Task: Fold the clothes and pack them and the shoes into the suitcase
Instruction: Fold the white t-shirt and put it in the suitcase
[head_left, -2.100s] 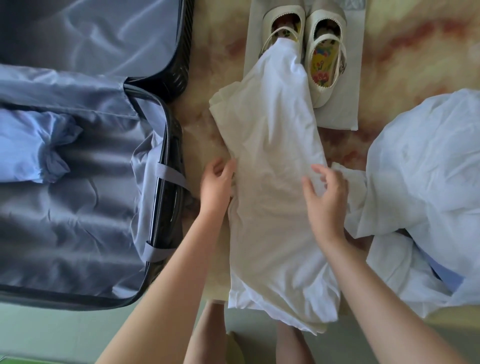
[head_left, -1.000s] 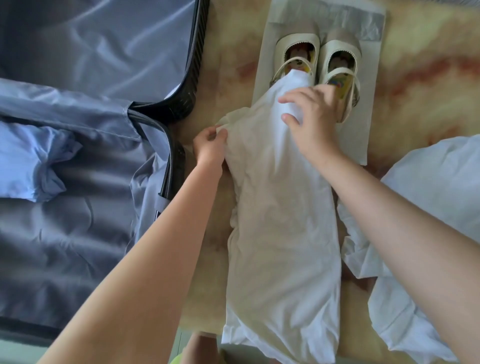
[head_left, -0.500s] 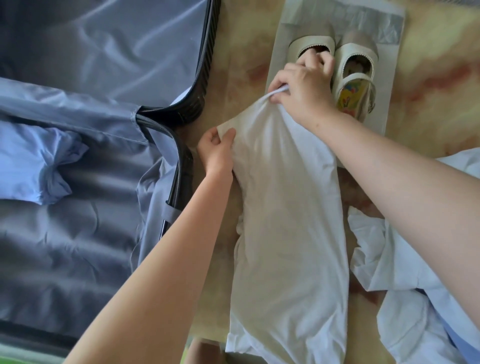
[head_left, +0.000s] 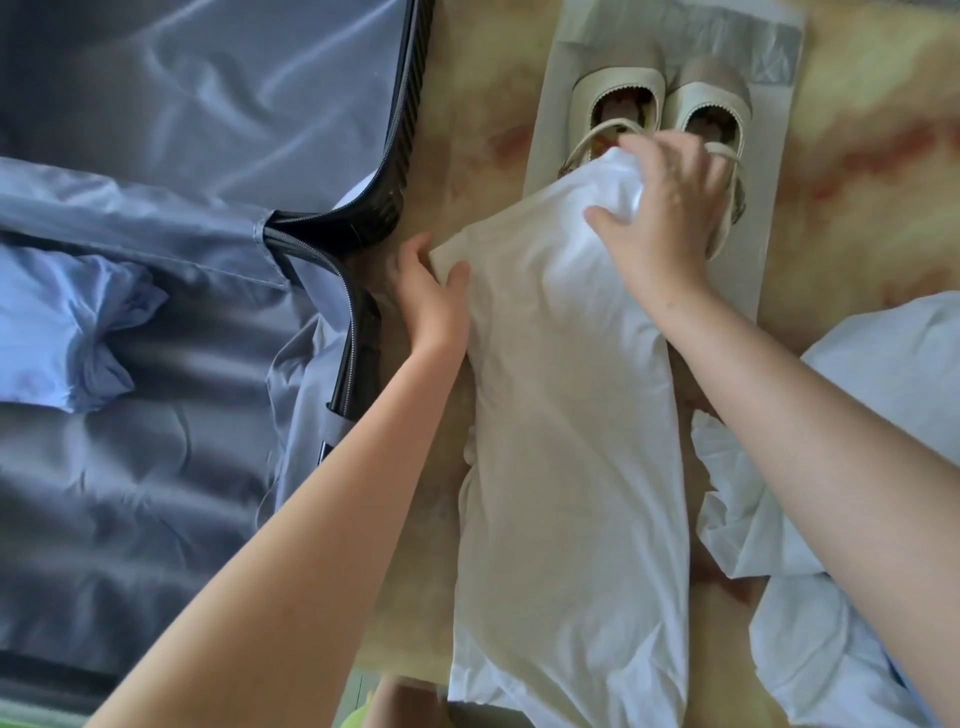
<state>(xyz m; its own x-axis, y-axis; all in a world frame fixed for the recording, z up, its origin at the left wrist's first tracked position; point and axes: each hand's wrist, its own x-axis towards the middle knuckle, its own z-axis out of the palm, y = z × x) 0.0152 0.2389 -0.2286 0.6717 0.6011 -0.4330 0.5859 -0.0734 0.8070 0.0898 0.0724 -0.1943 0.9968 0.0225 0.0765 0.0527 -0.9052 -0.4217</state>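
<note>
A white garment (head_left: 571, 441) lies lengthwise on the table, folded into a long strip. My left hand (head_left: 428, 291) pinches its far left corner between thumb and fingers. My right hand (head_left: 660, 208) grips the garment's far end, bunched and lifted over the shoes. A pair of cream strap shoes (head_left: 701, 109) stands on a pale bag (head_left: 763, 171) beyond it, partly hidden by my right hand. The open suitcase (head_left: 363, 291) with grey lining lies at the left; a light blue folded garment (head_left: 57, 332) sits inside.
More white and pale blue clothes (head_left: 857, 467) lie heaped at the right. The suitcase's black zipped rim runs close to my left hand. The table top (head_left: 478, 104) is marbled beige, with its near edge at the bottom.
My right hand has drawn the garment's far end back off the left shoe, towards me. My left hand stays on the far left corner.
</note>
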